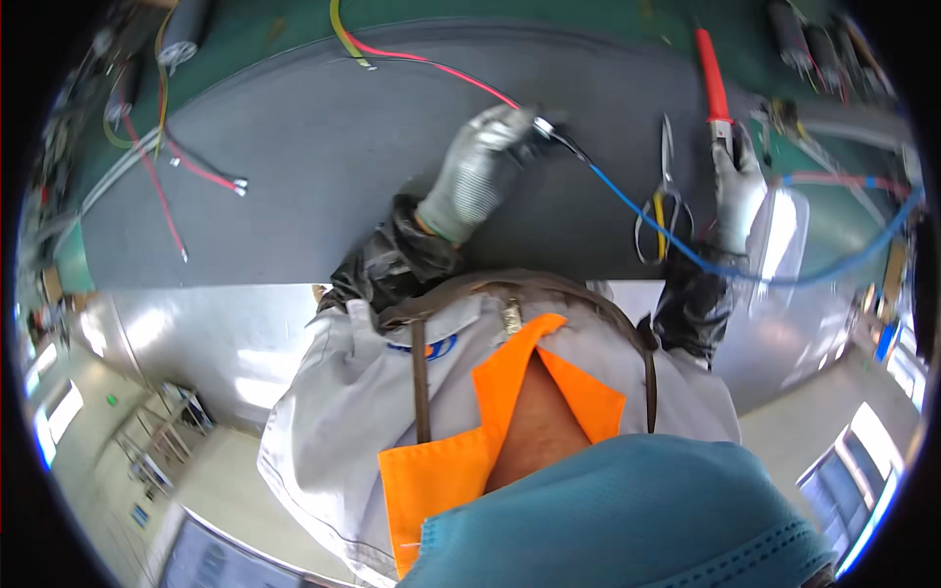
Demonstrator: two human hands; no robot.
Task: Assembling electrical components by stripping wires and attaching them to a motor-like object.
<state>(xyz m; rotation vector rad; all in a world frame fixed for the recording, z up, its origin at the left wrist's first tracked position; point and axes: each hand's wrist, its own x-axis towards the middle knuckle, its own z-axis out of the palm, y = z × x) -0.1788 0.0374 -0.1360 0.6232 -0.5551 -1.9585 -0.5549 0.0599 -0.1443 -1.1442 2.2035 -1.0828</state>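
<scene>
My left hand (478,167), in a pale knit glove, pinches a wire joint with a silvery band (543,126). A red wire (461,74) reaches the fingers from the far left. Out of the joint runs a dark length that continues as a blue cable (627,201), curving across to the right. My right hand (737,191), also gloved, is closed around the metal end of a red-handled tool (714,76); its exact kind is unclear. Scissors (668,186) with a yellow part at the handles lie between my hands, nearer the right. Some blur covers the left fingertips.
A dark mat (294,167) covers the bench. At far left, grey cylindrical parts (183,34) trail wires with red leads (206,174). A clear plastic container (781,235) sits beside my right wrist. More cylinders (790,37) and cables crowd the far right.
</scene>
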